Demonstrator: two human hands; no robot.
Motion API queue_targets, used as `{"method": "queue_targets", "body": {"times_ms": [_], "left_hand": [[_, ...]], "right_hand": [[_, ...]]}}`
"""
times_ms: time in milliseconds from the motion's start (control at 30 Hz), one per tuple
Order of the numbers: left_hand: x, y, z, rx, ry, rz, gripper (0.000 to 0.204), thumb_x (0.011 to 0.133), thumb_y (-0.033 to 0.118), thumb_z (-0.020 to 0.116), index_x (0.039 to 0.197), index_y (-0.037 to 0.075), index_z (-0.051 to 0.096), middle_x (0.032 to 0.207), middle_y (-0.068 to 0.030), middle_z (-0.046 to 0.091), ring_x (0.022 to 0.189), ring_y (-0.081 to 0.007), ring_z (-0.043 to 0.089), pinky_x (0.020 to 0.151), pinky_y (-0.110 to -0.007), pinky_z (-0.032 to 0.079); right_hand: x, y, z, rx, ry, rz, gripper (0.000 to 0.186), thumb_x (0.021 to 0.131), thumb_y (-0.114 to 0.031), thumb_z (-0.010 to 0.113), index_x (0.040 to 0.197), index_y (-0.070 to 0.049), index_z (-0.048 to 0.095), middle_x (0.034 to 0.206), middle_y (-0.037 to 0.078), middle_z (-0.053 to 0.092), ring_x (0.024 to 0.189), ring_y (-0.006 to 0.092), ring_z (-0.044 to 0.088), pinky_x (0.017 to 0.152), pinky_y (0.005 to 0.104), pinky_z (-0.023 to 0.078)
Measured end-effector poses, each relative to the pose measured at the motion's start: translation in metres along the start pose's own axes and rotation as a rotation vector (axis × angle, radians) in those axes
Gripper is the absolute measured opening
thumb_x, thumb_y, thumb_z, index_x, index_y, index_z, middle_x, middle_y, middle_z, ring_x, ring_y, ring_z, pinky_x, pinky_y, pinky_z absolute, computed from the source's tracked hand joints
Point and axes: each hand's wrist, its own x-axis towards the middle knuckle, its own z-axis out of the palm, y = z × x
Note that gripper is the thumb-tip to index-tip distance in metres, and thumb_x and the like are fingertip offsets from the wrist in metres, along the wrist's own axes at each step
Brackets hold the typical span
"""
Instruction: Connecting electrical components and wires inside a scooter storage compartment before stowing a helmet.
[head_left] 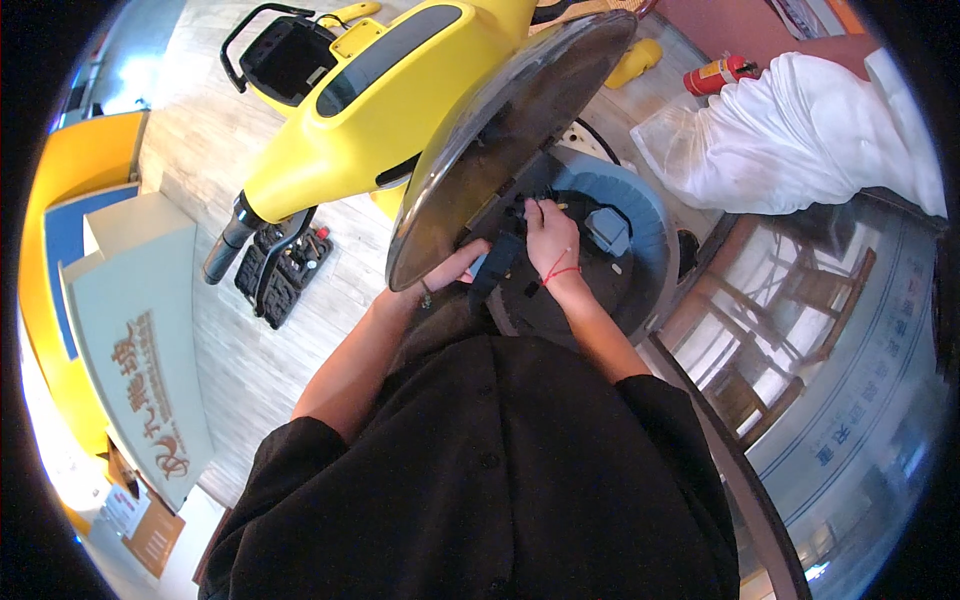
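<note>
My left hand point(457, 266) reaches under the edge of a raised, tinted round lid point(520, 120). Its fingers are closed around the side of a dark box-shaped part point(497, 266), and the fingertips are partly hidden. My right hand point(551, 238) is inside a grey round tub point(650, 215), pinching at small black pieces or leads point(520, 208) near the lid's hinge side. What lies between its fingers is too small to make out. Right of that hand, a grey-blue block point(608, 230) with a black cable sits on the tub's dark floor.
A yellow machine body point(390, 100) stands beyond the lid at the left. On the wood-look floor lies an open black tool case point(285, 262). A red fire extinguisher point(715, 75) and a white cloth point(770, 140) are at the far right, and a glass panel point(850, 390) nearer.
</note>
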Motion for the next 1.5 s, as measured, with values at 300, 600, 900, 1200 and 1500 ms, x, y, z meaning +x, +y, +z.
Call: {"method": "queue_targets", "body": {"times_ms": [300, 600, 900, 1200, 1500], "left_hand": [[0.006, -0.011, 0.0, -0.023, -0.055, -0.083, 0.03, 0.077, 0.034, 0.05, 0.088, 0.007, 0.059, 0.082, -0.0009, 0.057, 0.069, -0.0085, 0.051, 0.057, -0.022, 0.045], [-0.014, 0.028, 0.007, 0.002, 0.018, -0.022, 0.028, 0.076, 0.031, 0.052, 0.084, 0.005, 0.059, 0.073, -0.003, 0.057, 0.059, -0.0107, 0.052, 0.052, -0.022, 0.044], [-0.013, 0.025, 0.006, -0.054, 0.07, 0.031, 0.026, 0.074, 0.028, 0.056, 0.078, 0.002, 0.059, 0.065, -0.0041, 0.057, 0.051, -0.0103, 0.052, 0.046, -0.022, 0.044], [-0.027, 0.049, 0.009, -0.097, 0.092, 0.063, 0.027, 0.074, 0.023, 0.059, 0.083, -0.003, 0.057, 0.063, -0.0068, 0.057, 0.048, -0.0102, 0.053, 0.042, -0.02, 0.046], [-0.019, 0.039, 0.008, -0.087, 0.069, 0.062, 0.031, 0.073, 0.026, 0.059, 0.082, -0.003, 0.057, 0.06, -0.0068, 0.056, 0.047, -0.0111, 0.054, 0.043, -0.021, 0.046]], "right_hand": [[-0.001, -0.001, 0.008, -0.041, 0.157, 0.031, 0.036, 0.086, -0.033, 0.037, 0.078, -0.004, 0.058, 0.074, 0.017, 0.06, 0.073, 0.0359, 0.056, 0.067, 0.0443, 0.043], [0.01, 0.006, -0.001, 0.081, -0.164, 0.148, 0.041, 0.085, -0.036, 0.036, 0.074, -0.003, 0.057, 0.076, 0.023, 0.057, 0.076, 0.0389, 0.055, 0.067, 0.0472, 0.041], [0.0, -0.005, 0.0, -0.042, -0.017, -0.012, 0.028, 0.083, -0.026, 0.046, 0.081, 0.002, 0.049, 0.071, 0.022, 0.058, 0.073, 0.0379, 0.056, 0.066, 0.0456, 0.042], [0.012, 0.022, 0.02, 0.059, 0.156, -0.034, 0.033, 0.085, -0.025, 0.044, 0.069, 0.002, 0.053, 0.059, 0.016, 0.056, 0.059, 0.029, 0.057, 0.057, 0.0366, 0.043], [0.013, 0.015, 0.008, 0.088, -0.108, 0.161, 0.041, 0.086, -0.034, 0.035, 0.073, -0.001, 0.057, 0.068, 0.015, 0.06, 0.071, 0.0349, 0.057, 0.065, 0.0419, 0.043]]}}
